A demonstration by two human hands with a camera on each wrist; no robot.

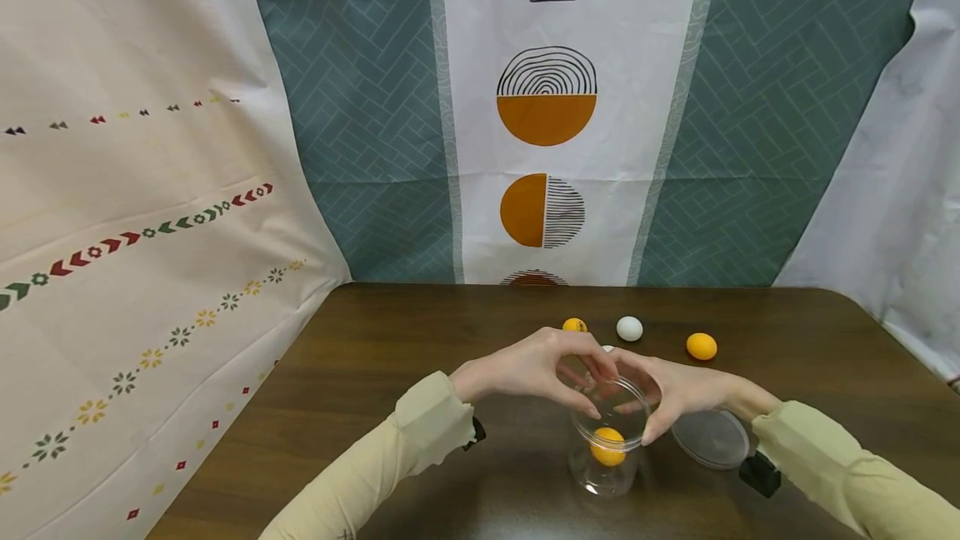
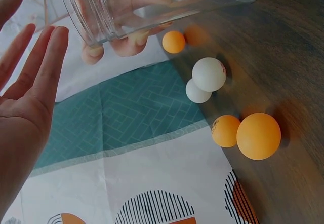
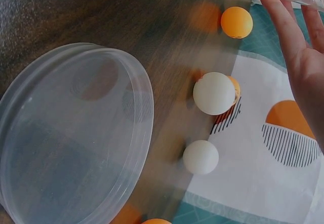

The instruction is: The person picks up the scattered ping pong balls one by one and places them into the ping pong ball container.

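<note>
My right hand [image 1: 678, 390] holds a clear plastic jar [image 1: 600, 482] near its rim, thumb on the near side. Through the jar in the left wrist view, the right fingers show on its far side. An orange ball [image 1: 608, 446] shows through the clear wall, below the rim. My left hand [image 1: 536, 365] arches beside the jar's mouth. In the left wrist view the left fingers [image 2: 48, 62] are extended, apart from the jar [image 2: 152, 11], with nothing in them. In the right wrist view my right fingers [image 3: 286, 31] touch the jar's side.
A round translucent lid [image 1: 711, 438] lies on the dark wooden table [image 1: 390, 340], right of the jar. Behind the hands are a white ball [image 1: 629, 328], a printed orange ball [image 1: 574, 325] and another orange ball [image 1: 701, 346]. Patterned cloths [image 1: 360, 107] hang beyond the table.
</note>
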